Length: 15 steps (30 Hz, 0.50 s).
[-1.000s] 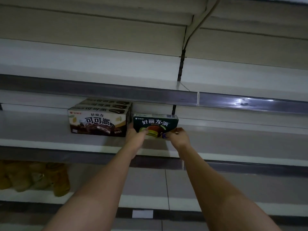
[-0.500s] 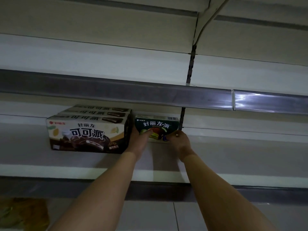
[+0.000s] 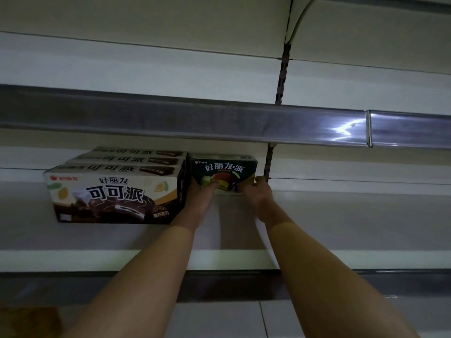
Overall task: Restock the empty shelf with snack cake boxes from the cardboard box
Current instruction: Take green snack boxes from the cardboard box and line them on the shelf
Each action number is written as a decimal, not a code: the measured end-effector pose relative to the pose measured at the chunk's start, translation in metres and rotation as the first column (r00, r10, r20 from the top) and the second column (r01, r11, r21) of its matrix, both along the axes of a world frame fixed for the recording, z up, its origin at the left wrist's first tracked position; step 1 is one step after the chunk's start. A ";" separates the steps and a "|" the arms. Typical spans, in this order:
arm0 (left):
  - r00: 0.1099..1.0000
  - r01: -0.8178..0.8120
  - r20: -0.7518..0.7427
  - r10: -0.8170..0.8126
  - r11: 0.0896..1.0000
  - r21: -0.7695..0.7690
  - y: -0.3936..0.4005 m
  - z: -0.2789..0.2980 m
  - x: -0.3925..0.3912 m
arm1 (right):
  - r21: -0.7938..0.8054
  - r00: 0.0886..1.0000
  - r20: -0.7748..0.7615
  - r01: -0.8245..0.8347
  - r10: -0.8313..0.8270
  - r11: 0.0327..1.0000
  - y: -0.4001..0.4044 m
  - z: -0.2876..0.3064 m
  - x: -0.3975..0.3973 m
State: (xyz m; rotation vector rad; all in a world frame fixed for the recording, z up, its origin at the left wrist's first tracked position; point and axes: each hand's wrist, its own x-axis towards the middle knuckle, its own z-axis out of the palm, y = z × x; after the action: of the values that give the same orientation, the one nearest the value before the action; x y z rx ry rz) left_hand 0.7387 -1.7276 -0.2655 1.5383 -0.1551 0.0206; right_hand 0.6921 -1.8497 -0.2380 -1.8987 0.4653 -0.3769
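On the pale shelf (image 3: 341,223), three brown cocoa pie boxes (image 3: 117,191) sit in a row front to back, and just right of them a green snack cake box (image 3: 223,170) is gripped at its lower corners by the left hand (image 3: 199,198) and right hand (image 3: 260,195).

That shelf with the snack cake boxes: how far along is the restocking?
Early days, it seems. Three brown cocoa pie boxes already stand in a row, front to back, on the shelf. The left hand and right hand grip a green box at the back, beside the brown ones. Most of the shelf is bare, so many boxes seem left to place. The cardboard box is out of view.
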 end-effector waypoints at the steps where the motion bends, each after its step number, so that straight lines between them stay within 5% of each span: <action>1: 1.000 -0.002 0.001 0.002 1.000 0.004 0.000 -0.001 0.000 | 0.000 1.000 0.007 -0.011 0.011 1.000 0.000 -0.001 0.001; 15: 0.996 -0.038 -0.076 0.042 0.998 0.056 0.003 0.014 -0.015 | -0.005 1.000 -0.009 -0.027 0.027 1.000 -0.005 0.005 -0.019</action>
State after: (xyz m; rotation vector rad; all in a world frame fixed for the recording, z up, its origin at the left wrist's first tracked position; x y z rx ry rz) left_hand 0.7234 -1.7250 -0.2515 1.5944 -0.0645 -0.0113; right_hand 0.6735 -1.8550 -0.2326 -1.9106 0.4450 -0.3524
